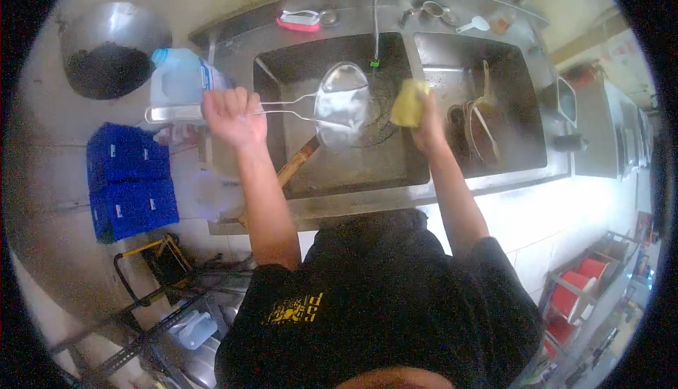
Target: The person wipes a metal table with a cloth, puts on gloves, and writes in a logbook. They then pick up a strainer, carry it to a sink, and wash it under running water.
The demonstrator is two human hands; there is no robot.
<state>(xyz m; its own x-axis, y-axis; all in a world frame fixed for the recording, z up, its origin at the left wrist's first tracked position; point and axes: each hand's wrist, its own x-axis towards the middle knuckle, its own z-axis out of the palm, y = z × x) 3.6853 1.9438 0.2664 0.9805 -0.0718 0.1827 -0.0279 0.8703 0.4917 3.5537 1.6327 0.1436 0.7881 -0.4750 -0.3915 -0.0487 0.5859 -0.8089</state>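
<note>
My left hand (235, 117) is closed round the long handle of a metal strainer (342, 105), whose round head hangs over the left sink basin (304, 170). In my right hand (429, 126) is a yellow sponge (409, 103), held to the right of the strainer head and apart from it, near the divider between the basins. The faucet (376, 28) with a green tip points down behind them. A wooden handle (299, 161) leans across the left basin's front edge. Utensils with pale handles (486, 127) lie in the right basin.
A blue-capped jug (178, 78) stands left of the sink, near a big metal pot (113, 53). Blue crates (133, 180) are at the left. Along the back ledge lie a red and white brush (299, 21), small strainers (432, 11) and a white scoop (474, 24).
</note>
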